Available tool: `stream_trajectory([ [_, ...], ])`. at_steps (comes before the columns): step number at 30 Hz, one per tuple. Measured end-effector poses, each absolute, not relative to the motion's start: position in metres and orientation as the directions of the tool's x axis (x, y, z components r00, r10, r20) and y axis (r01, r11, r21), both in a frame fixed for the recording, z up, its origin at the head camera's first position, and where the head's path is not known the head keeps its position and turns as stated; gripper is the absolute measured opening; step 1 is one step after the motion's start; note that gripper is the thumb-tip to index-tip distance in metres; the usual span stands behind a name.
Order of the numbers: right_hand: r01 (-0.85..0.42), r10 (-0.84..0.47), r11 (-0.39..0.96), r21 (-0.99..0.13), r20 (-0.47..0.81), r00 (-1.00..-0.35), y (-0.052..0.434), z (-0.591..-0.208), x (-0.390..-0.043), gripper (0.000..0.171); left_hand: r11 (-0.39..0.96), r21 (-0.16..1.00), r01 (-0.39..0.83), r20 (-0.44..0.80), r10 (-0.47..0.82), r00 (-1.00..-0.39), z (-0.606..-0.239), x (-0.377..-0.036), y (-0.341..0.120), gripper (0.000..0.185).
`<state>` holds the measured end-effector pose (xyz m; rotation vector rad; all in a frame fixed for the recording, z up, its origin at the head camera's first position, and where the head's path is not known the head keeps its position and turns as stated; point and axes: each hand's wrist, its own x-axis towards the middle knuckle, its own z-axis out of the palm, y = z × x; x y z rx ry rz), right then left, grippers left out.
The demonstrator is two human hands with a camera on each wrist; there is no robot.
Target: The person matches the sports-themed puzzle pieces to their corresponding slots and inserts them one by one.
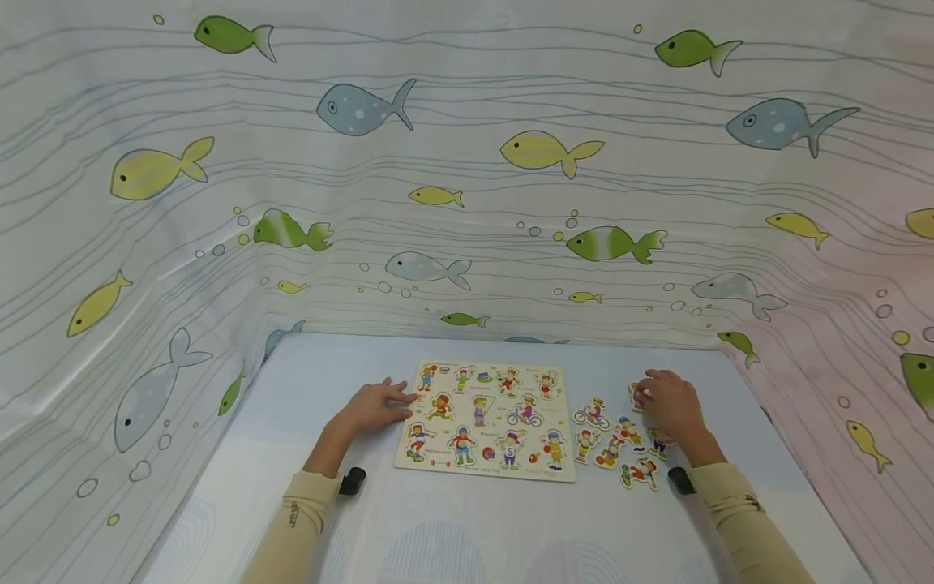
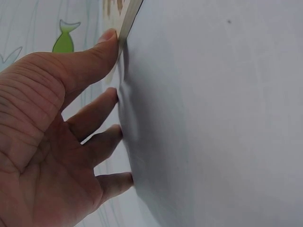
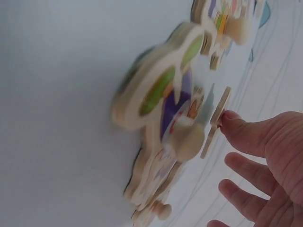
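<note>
Clearly, the pale-covered desk (image 1: 613, 527) carries a wooden puzzle board (image 1: 461, 415), lying flat and slightly askew in front of the person, between the two hands. Its cream face shows rows of printed children at sports, including a cyclist, with small printed words such as "Roller-skating" near the lower edge.

The left hand (image 1: 374, 405) is relaxed and grasps nothing: it rests at the board's left side, the thumb touching the edge and the other fingers spread apart.

The right hand (image 1: 673, 403), well to the right of the board, pinches a wooden puzzle piece (image 3: 220, 105). In the right wrist view this piece appears nearly edge-on at the thumb tip; the opposing fingertip is hidden, and I cannot tell whether the piece touches the desk.

Between that hand and the board's right edge lies a group of loose pieces (image 1: 609, 454), with a cyclist piece (image 1: 592, 414) just beside the board and another piece (image 1: 660, 444) partly covered by the right hand. Rounded wooden knobs (image 3: 187, 142) stand up from several of them.

Beige sleeves (image 1: 288, 519) cover both forearms. Behind the desk rises a white sheet (image 1: 467, 65) printed with green, yellow and grey-blue fish.
</note>
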<state>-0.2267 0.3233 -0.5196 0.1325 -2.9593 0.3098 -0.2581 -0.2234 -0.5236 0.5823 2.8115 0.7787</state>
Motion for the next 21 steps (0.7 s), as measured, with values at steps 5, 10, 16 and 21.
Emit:
stream_trajectory([
  [5,-0.125,-0.089,0.974,-0.190,0.183,-0.979,0.314,-0.516,-0.228,0.013,0.783,0.533,0.320,-0.053,0.409,-0.911,-0.521,-0.256,-0.223,0.037],
  [10,-0.176,-0.135,0.963,-0.203,0.202,-0.970,0.306,-0.514,-0.232,0.013,0.787,0.524,0.325,-0.047,0.407,-0.912,-0.520,-0.255,-0.224,0.036],
  [16,-0.259,-0.206,0.945,-0.202,0.248,-0.947,0.292,-0.512,-0.230,0.012,0.790,0.523,0.320,-0.050,0.403,-0.914,-0.523,-0.257,-0.224,0.037],
  [21,-0.269,-0.212,0.940,-0.211,0.256,-0.943,0.280,-0.507,-0.232,0.014,0.791,0.525,0.314,-0.055,0.400,-0.915,-0.523,-0.257,-0.224,0.037],
])
